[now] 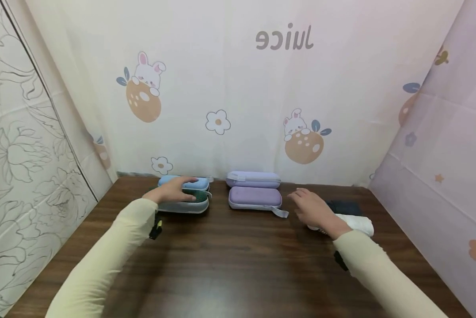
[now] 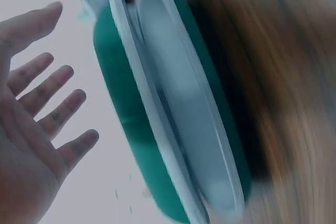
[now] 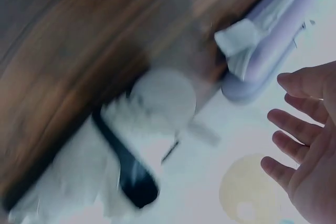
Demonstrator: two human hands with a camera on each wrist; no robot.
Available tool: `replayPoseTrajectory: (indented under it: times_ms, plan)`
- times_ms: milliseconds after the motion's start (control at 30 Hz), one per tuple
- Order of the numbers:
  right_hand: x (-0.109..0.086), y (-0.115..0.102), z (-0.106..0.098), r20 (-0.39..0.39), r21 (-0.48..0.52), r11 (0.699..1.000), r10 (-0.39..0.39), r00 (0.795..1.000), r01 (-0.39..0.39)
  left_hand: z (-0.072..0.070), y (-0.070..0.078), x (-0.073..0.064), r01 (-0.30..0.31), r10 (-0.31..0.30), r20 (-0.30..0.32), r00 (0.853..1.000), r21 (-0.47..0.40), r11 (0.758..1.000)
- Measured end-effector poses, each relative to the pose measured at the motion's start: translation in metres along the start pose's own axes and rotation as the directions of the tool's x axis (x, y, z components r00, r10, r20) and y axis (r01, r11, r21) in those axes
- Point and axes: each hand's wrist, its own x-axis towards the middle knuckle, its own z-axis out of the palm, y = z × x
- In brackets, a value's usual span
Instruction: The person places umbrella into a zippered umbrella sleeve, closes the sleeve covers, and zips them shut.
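My left hand (image 1: 171,191) is above a green zip case (image 1: 184,207) with light grey edging, its fingers spread and holding nothing. In the left wrist view, the green case (image 2: 126,103) stands apart from the hand (image 2: 37,124), and its two halves look slightly parted. A blue case (image 1: 201,183) lies just behind, partly hidden by the fingers. My right hand (image 1: 312,211), fingers loosely extended, hovers beside a white rolled item (image 1: 363,225) and a flat dark item (image 1: 347,207). Nothing is in its grasp in the right wrist view, where the white item (image 3: 163,98) is blurred.
At the back middle of the brown wooden table (image 1: 222,256) lie a purple case (image 1: 255,197) with a pull strap and a lavender case (image 1: 259,179) behind it. A printed curtain (image 1: 238,79) hangs along the back and right side; a floral panel (image 1: 23,154) stands left.
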Motion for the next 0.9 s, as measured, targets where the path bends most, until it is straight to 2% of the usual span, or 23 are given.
replayPoseTrajectory:
  times_ms: [200, 367, 500, 600, 733, 900]
  plan:
    - [-0.028, 0.018, -0.022, 0.006, 0.001, 0.999, 0.032, 0.999, -0.032, -0.013, -0.028, -0.023, -0.002, 0.002, 0.01, 1.0, 0.078, 0.997]
    - [-0.05, 0.036, -0.03, 0.047, -0.002, 0.995, 0.1, 0.994, -0.1, -0.018, -0.046, -0.035, 0.01, -0.014, 0.019, 1.0, 0.168, 0.986]
    - [-0.065, 0.052, -0.03, 0.09, 0.018, 0.984, 0.173, 0.981, -0.175, -0.019, -0.055, -0.036, 0.005, -0.01, 0.023, 1.0, 0.218, 0.976]
    - [-0.074, 0.062, -0.025, 0.139, 0.035, 0.977, 0.204, 0.969, -0.211, -0.019, -0.058, -0.035, 0.014, -0.021, 0.032, 0.999, 0.216, 0.976]
    - [-0.083, 0.074, -0.014, 0.218, 0.066, 0.968, 0.221, 0.95, -0.241, -0.017, -0.057, -0.032, 0.02, -0.028, 0.036, 0.999, 0.212, 0.977]
    - [-0.094, 0.085, -0.002, 0.278, 0.12, 0.962, 0.205, 0.938, -0.246, -0.015, -0.056, -0.026, -0.014, 0.001, 0.055, 0.998, 0.23, 0.973]
